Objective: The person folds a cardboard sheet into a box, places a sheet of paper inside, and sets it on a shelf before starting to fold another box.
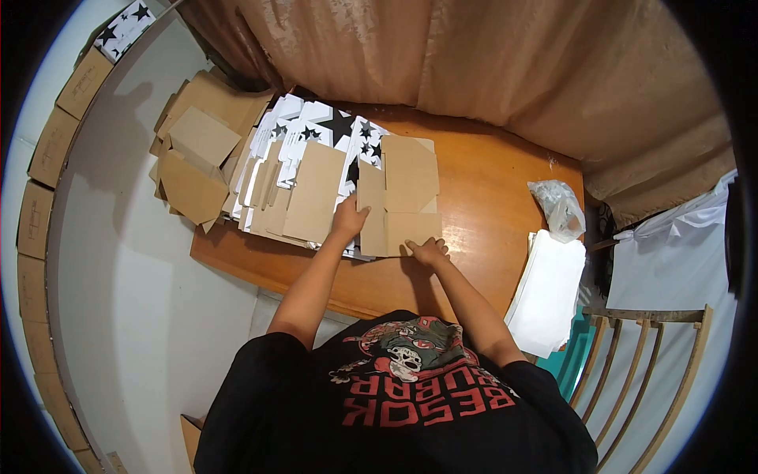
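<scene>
A flat, creased cardboard box blank (410, 178) lies unfolded in front of me, its plain brown inside facing up. My left hand (348, 221) grips its left flap, thumb pointing right across the cardboard and the other fingers partly hidden. At the lower right edge, my right hand (429, 252) pinches the blank, with the thumb on top. Left of it lie overlapping box blanks, some showing a white side with black stars (339, 126), others a brown side (316, 193).
More folded brown cardboard (189, 142) is piled at the table's left end. On the right of the wooden table (482, 182) are a clear plastic bag (559, 207) and a stack of white sheets (546, 292). Boxes (35, 217) line the far left; a wooden rack (632, 379) stands lower right.
</scene>
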Demonstrator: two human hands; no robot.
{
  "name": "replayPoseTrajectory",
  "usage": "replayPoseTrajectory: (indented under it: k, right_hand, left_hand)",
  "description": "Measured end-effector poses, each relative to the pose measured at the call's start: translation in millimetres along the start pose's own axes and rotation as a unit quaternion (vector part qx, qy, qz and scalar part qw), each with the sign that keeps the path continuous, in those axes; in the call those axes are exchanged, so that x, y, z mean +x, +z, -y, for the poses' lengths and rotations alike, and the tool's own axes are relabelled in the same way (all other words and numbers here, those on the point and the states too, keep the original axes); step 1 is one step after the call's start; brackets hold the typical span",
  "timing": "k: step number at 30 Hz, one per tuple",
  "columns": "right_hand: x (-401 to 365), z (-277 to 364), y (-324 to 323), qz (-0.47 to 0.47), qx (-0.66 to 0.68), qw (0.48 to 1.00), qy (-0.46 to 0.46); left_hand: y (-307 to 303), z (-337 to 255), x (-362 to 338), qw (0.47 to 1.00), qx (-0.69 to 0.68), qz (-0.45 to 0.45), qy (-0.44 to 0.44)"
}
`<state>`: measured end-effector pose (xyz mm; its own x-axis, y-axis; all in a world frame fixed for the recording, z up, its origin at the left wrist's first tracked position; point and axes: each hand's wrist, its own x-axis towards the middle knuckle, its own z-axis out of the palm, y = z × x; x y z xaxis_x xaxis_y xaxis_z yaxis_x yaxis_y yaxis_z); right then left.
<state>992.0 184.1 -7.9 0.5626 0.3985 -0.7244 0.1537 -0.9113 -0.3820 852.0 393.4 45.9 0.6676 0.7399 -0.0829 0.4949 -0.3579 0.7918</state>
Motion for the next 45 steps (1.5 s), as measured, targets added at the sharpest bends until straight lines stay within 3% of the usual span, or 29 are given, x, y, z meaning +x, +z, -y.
replayPoseTrajectory:
  k: [4, 6, 8, 17, 22, 24, 28, 35, 38, 43, 45]
  right_hand:
    - [-34, 28, -15, -0.125, 0.014, 0.989, -0.074]
    - [-49, 45, -27, -0.157, 0.036, 0.982, -0.102]
    - [-54, 60, -37, -0.237, 0.106, 0.952, -0.163]
    - [-56, 64, -65, -0.313, 0.133, 0.901, -0.269]
    - [-49, 49, -72, -0.281, 0.135, 0.918, -0.246]
    - [-37, 37, -73, -0.284, 0.137, 0.921, -0.227]
    - [-18, 16, -78, -0.261, 0.103, 0.935, -0.217]
    - [-44, 30, -89, -0.246, 0.077, 0.95, -0.175]
    - [-34, 22, -94, -0.205, 0.052, 0.966, -0.151]
    - [-41, 24, -100, -0.181, 0.097, 0.966, -0.154]
    - [-39, 18, -92, -0.137, 0.133, 0.964, -0.186]
  left_hand:
    - [-6, -29, -3, 0.998, -0.002, 0.06, 0.007]
    - [-21, -64, -19, 0.995, -0.019, 0.054, 0.08]
    - [-35, -93, -33, 0.993, -0.034, 0.066, 0.089]
    - [-49, -150, -65, 0.987, -0.071, 0.101, 0.1]
    - [-60, -153, -72, 0.987, -0.085, 0.098, 0.1]
    - [-65, -138, -64, 0.993, 0.013, 0.011, 0.116]
    - [-86, -126, -52, 0.996, -0.039, -0.029, 0.081]
    - [-94, -104, -34, 0.996, -0.057, -0.015, 0.068]
    - [-99, -96, -30, 0.995, -0.084, 0.034, 0.046]
    - [-105, -86, -25, 0.976, -0.213, 0.047, -0.007]
    - [-106, -69, -22, 0.988, -0.148, 0.032, 0.011]
